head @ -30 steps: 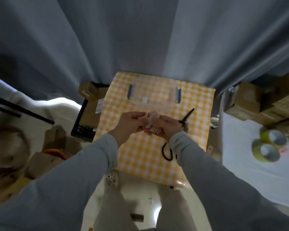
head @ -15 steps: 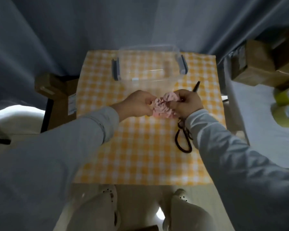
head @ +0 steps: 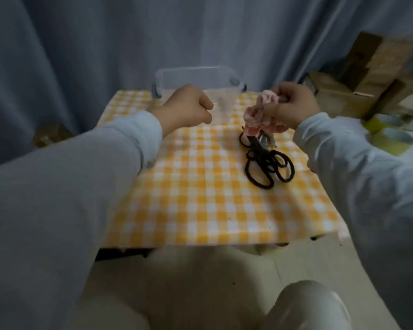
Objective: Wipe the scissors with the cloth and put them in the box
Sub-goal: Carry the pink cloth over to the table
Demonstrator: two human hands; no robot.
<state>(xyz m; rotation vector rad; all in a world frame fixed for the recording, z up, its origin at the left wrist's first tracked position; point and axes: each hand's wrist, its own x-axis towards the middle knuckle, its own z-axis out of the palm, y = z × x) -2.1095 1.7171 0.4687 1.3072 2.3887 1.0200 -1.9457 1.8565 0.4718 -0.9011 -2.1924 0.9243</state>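
Black scissors (head: 270, 167) sit on the right side of the yellow checked table (head: 200, 198), blurred, handles toward me. Their blades run up into a bunched pink cloth (head: 258, 115). My right hand (head: 293, 106) grips that cloth from above, fingers curled round it and the blades inside. My left hand (head: 186, 106) hovers apart to the left, over the table's far middle, fingers curled with nothing seen in them. A clear plastic box (head: 196, 77) with grey latches stands open at the table's far edge, behind my left hand.
A grey curtain hangs behind the table. Cardboard boxes (head: 367, 77) are stacked at the right, with yellow tape rolls (head: 389, 136) on a white surface below them. A brown box (head: 50, 136) sits low at the left. My knees are under the near table edge.
My left hand has let go of the cloth and moved left. My right hand has kept the cloth and shifted right, with the scissors' blades inside it. The view has tilted lower.
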